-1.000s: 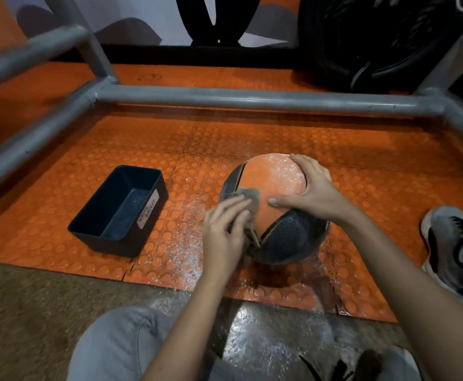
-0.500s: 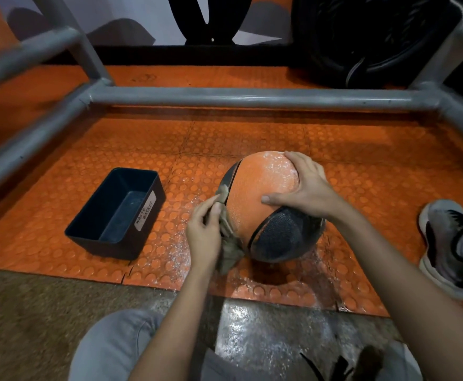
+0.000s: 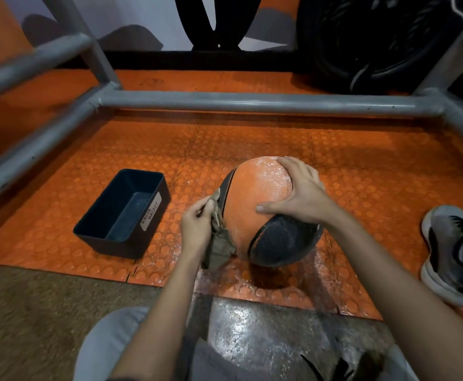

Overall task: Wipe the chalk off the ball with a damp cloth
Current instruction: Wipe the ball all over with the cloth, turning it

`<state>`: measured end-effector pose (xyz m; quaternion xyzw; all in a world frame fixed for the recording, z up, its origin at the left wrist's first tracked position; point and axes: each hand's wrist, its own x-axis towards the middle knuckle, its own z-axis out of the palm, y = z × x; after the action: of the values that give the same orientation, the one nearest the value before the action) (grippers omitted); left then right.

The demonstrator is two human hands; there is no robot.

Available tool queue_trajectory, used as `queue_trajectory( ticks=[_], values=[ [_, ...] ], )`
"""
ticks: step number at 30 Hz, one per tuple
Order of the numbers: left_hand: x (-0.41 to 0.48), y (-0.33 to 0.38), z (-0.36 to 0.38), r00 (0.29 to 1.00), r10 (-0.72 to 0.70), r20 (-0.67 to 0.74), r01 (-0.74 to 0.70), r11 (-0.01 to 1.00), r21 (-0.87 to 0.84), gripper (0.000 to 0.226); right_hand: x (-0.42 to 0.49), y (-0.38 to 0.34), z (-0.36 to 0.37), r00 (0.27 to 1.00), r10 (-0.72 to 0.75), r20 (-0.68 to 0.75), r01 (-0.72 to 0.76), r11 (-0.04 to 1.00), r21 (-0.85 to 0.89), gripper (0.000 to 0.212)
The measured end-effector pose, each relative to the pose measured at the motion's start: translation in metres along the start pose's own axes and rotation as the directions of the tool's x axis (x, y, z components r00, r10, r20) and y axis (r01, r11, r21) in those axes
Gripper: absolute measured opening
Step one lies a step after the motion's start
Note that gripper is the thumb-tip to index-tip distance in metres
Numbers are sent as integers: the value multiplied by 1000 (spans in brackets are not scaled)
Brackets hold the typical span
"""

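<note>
An orange and black ball (image 3: 255, 199) sits on the orange studded mat, its orange panel dusted with white chalk near the top. My right hand (image 3: 296, 193) lies spread over the ball's top right side, thumb on the orange panel. My left hand (image 3: 197, 224) grips a crumpled olive-brown cloth (image 3: 219, 248) and presses it against the ball's left side, along the black seam. The cloth's lower end hangs down to the mat.
A dark blue bin (image 3: 123, 213) labelled "waste basket" stands on the mat left of the ball. Grey metal frame bars (image 3: 252, 103) run behind and along both sides. White chalk dust lies on the mat (image 3: 362, 149) around the ball. A shoe (image 3: 450, 248) is at right.
My left hand with the cloth has slid from the ball's front orange panel round to its left side. The right hand has stayed on top of the ball.
</note>
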<state>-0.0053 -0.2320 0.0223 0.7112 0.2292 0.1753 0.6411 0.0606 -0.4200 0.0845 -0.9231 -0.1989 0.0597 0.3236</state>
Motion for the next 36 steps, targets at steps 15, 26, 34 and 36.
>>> queue_trajectory(
  ticks=[15, 26, 34, 36],
  values=[
    [4, 20, -4, 998, 56, 34, -60, 990, 129, 21, -3, 0, 0, 996, -73, 49, 74, 997, -16, 120],
    [16, 58, 1, 904, 341, 257, -419, 828, 373, 22, -5, -3, -5, 970, -163, 182, 177, 982, -65, 128],
    [-23, 34, -2, 653, 594, 470, -755, 564, 335, 21, 2, -3, -6, 970, -161, 181, 176, 982, -70, 120],
    [-3, 44, 0, 778, 496, 386, -626, 667, 405, 21, 0, -6, -4, 969, -159, 189, 176, 981, -78, 121]
  ],
)
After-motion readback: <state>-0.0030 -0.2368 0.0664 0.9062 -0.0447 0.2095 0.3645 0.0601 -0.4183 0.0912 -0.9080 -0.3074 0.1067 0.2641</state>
